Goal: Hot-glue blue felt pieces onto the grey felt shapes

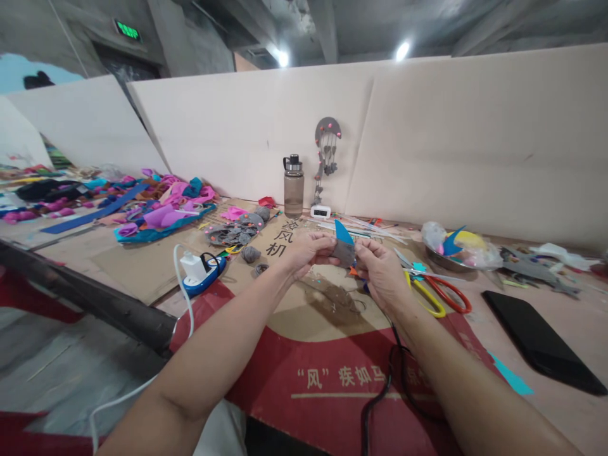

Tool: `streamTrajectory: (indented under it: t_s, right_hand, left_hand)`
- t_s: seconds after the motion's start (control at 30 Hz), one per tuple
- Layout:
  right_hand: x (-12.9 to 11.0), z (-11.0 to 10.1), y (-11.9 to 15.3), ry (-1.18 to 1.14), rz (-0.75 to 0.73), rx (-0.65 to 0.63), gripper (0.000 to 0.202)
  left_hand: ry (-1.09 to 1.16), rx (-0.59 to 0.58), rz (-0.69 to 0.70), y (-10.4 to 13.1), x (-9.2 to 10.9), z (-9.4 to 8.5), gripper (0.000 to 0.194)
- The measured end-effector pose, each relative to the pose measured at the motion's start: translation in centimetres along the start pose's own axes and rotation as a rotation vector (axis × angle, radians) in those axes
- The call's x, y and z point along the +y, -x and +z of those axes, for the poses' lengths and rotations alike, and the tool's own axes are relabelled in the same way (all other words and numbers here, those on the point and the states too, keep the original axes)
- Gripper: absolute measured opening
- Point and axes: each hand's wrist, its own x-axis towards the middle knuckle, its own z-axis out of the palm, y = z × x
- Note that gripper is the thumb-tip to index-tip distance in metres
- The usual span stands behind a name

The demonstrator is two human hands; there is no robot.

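Note:
Above the cardboard mat, my left hand (313, 252) pinches the left side of a small felt piece, grey with a pointed blue part (344, 235) on top. My right hand (379, 266) is closed at the right edge of this felt piece, thumb and forefinger pressed together. Whether a needle or thread is also between those fingertips is too small to tell. A thin loose thread (354, 306) lies on the mat below. Scissors with yellow handles (430, 301) and scissors with red handles (458, 294) rest just right of my right hand.
Left of my arms are a blue power strip (206, 278), grey yarn (250, 254) and colourful felt scraps (166, 212). A water bottle (294, 190) stands at the back. Rightward sit a metal bowl (449, 261) and a black phone (541, 339). A black cable (380, 405) crosses the front.

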Motion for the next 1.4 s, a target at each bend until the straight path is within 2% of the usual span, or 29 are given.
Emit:
streamTrajectory:
  t_s: [0.17, 0.37, 0.67, 0.93, 1.4]
  right_hand:
    - [0.1, -0.3, -0.3, -0.04, 0.02, 0.029, 0.043]
    - [0.7, -0.1, -0.1, 0.017, -0.012, 0.011, 0.041]
    - [1.2, -0.2, -0.4, -0.011, -0.008, 0.052, 0.04]
    - [1.8, -0.2, -0.2, 0.047, -0.036, 0.054, 0.038]
    - [1.3, -0.3, -0.4, -0.06, 0.02, 0.089, 0.036]
  left_hand:
    - [0.027, -0.005, 0.015, 0.1, -0.1, 0.1, 0.018]
    - [0.041, 0.051, -0.012, 0.2, 0.0, 0.5, 0.009]
    - [0.028, 0.076, -0.009, -0.1, -0.9, 0.6, 0.011]
    - [0.043, 0.115, -0.024, 0.0, -0.7, 0.7, 0.004]
    - [0.09, 0.052, -0.035, -0.1, -0.8, 0.5, 0.008]
